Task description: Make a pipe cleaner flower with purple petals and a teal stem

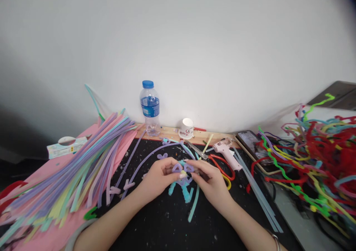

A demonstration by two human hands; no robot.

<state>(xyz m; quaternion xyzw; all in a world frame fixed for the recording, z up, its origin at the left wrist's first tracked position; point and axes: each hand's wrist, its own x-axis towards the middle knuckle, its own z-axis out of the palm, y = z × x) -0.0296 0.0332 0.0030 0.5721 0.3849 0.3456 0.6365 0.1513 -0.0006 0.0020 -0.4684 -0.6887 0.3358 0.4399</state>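
Between my two hands is a small pipe-cleaner figure (185, 192) with purple loops on top, a yellow spot in the middle and turquoise fuzzy legs hanging down. My left hand (161, 173) pinches its left side with thumb and fingers. On the other side, my right hand (210, 178) grips its edge, and a small black spot shows near that thumb. Fingers cover part of the figure. A mint pipe cleaner (194, 206) lies just below, on the black mat (155, 221). Loose purple pipe cleaners (147, 156) curve behind my left hand.
Red-handled scissors (222, 163) and a pink glue gun (228, 152) lie behind my right hand, near pale glue sticks (257, 191). A water bottle (150, 110) and paper cup (187, 128) stand by the wall. Pipe cleaners heap left (91, 169) and right (328, 154), beside a phone (251, 143).
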